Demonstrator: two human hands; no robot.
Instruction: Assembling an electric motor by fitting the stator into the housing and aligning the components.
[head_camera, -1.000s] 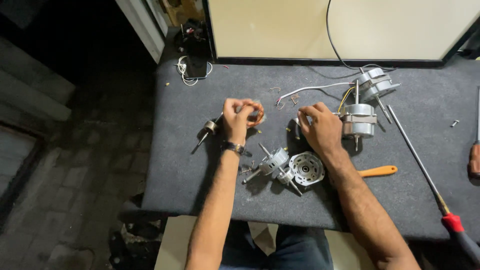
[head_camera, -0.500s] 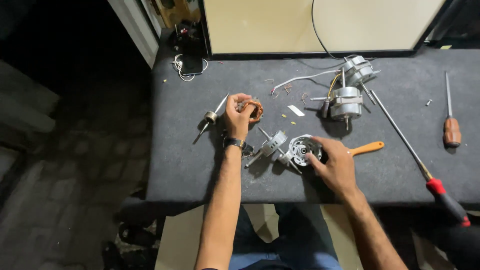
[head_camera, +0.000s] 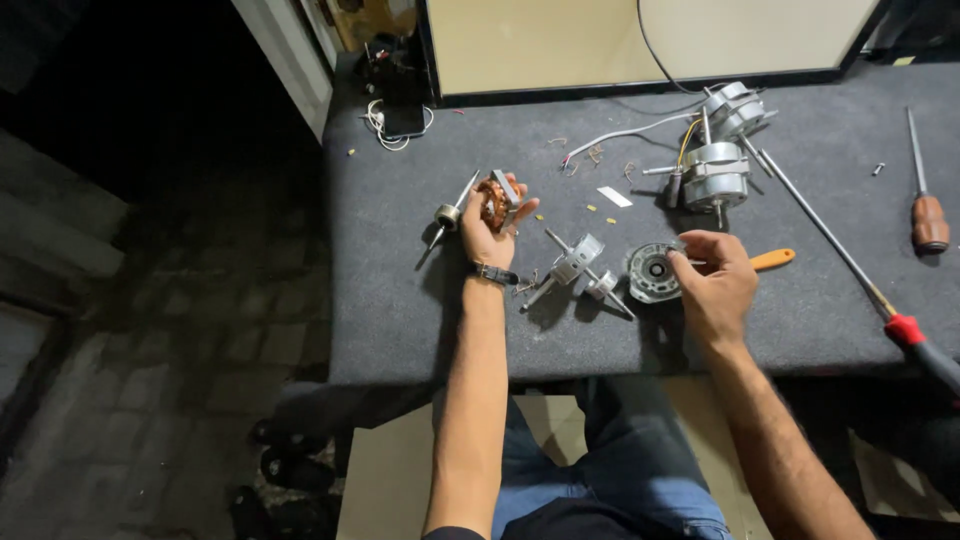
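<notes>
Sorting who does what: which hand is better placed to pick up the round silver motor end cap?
Right. The right hand already touches the round silver motor end cap; the left hand holds the copper-wound stator.

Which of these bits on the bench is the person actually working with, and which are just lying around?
In hand:
- copper-wound coil piece, held up in the left hand
- round metal end cover, touched by the right hand

Lying about:
- shaft parts between the hands
- assembled motors
- orange-handled tool
- brown-handled screwdriver
- red-handled screwdriver
</notes>
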